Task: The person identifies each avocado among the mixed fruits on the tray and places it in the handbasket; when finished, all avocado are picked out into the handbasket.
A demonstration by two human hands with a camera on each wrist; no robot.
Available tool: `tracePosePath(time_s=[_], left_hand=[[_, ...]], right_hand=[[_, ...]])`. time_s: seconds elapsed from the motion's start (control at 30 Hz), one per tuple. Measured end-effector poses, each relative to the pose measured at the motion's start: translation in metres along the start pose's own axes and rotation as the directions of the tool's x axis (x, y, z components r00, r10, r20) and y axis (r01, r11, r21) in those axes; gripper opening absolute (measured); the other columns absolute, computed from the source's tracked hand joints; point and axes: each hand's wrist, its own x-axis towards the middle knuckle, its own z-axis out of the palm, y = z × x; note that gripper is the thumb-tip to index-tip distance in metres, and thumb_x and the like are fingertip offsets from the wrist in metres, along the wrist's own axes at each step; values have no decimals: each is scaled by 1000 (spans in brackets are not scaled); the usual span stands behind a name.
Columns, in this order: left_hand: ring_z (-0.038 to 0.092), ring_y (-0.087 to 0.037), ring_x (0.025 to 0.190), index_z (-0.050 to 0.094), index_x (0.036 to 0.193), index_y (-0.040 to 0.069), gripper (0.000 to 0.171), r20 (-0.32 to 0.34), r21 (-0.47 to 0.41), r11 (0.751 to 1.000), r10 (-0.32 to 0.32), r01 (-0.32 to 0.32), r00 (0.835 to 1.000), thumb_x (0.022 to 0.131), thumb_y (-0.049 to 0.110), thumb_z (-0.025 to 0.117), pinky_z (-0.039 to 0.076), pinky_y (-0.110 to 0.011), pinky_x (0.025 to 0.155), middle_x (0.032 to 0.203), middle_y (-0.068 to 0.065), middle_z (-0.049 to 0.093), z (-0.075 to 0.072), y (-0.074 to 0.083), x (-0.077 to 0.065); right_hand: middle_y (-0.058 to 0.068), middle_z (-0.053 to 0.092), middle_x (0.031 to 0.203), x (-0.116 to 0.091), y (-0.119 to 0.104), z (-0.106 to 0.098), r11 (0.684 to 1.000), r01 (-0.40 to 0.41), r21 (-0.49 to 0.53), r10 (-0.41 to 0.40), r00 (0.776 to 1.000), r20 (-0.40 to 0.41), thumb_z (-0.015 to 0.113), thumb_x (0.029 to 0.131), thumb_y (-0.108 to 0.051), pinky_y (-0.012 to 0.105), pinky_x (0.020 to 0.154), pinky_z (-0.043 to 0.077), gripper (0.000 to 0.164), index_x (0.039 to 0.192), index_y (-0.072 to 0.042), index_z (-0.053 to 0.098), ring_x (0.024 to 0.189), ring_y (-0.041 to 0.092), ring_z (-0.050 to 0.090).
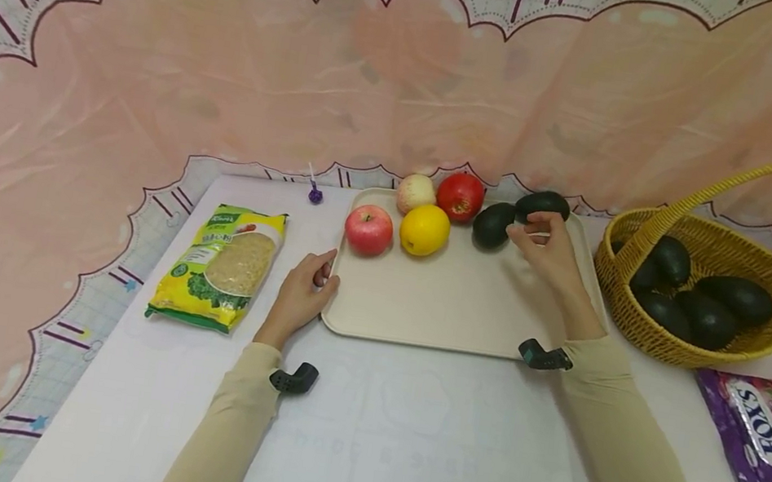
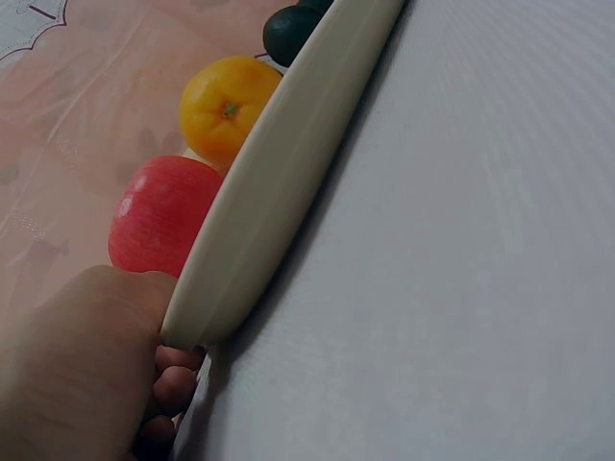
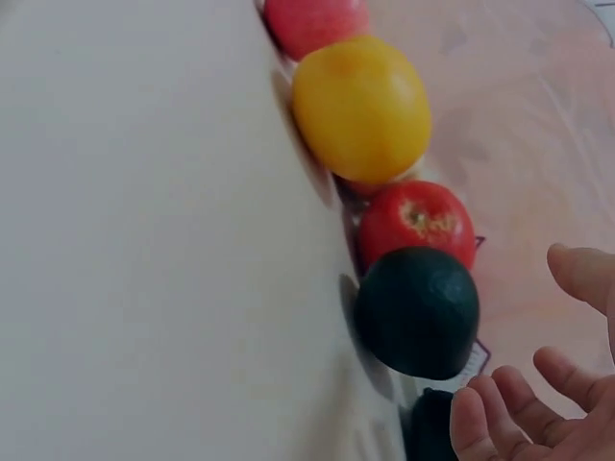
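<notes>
My left hand (image 1: pixel 302 293) grips the left rim of a cream tray (image 1: pixel 420 312), thumb at the top and fingers curled beneath the edge in the left wrist view. Over the tray's right side hovers my right hand (image 1: pixel 549 254), its fingers loosely bent and holding nothing in the right wrist view. Closest to it are two dark avocados (image 1: pixel 491 226) near the back edge, the farther one partly covered by the fingers. Left of them on the tray sit a red fruit (image 1: pixel 461 197), a pale round fruit (image 1: pixel 415 194), a yellow-orange fruit (image 1: pixel 424 231) and a pink-red apple (image 1: pixel 368 230).
A wicker basket (image 1: pixel 689 349) with a tall handle holds several avocados to the right. In front of it lies a purple FOX'S candy bag (image 1: pixel 763 430). A yellow-green Knorr bag (image 1: pixel 219 267) lies at the left, with a small purple lollipop (image 1: pixel 315 196) behind.
</notes>
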Motion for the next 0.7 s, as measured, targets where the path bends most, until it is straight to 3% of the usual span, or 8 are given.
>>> tracePosePath(time_s=[0.13, 0.27, 0.47, 0.7], left_hand=[[45, -17, 78, 51, 134, 3, 46, 4, -5, 1000, 2, -2, 1000, 90, 16, 57, 33, -30, 73, 89, -7, 50, -1, 0, 0], [45, -16, 77, 52, 133, 3, 45, -6, 2, 1000, 12, -12, 1000, 90, 15, 58, 33, -30, 72, 88, -6, 50, -1, 0, 1], [45, -17, 78, 51, 134, 3, 46, -2, -4, 1000, 7, -7, 1000, 90, 16, 58, 33, -31, 73, 89, -7, 50, -1, 1, 2], [44, -18, 78, 52, 133, 4, 45, 4, -1, 1000, -20, 20, 1000, 90, 16, 58, 32, -31, 74, 87, -6, 48, 0, 0, 1]], right_hand=[[19, 43, 124, 13, 1, 10, 996, -89, 9, 89, 996, 14, 60, 88, -42, 17, 71, 43, 67, 135, -1, 33, 104, 27, 50], [20, 40, 130, 24, -1, 22, 984, -178, 11, 178, 984, -1, 63, 86, -45, 23, 75, 46, 75, 138, -4, 29, 109, 27, 48], [24, 36, 137, 37, -3, 33, 972, -218, -84, 217, 976, -14, 65, 84, -48, 41, 103, 40, 84, 141, -2, 25, 123, 33, 41], [27, 30, 145, 43, -4, 39, 962, -239, -135, 244, 970, 19, 65, 83, -51, 46, 111, 30, 94, 145, 0, 17, 129, 38, 36]])
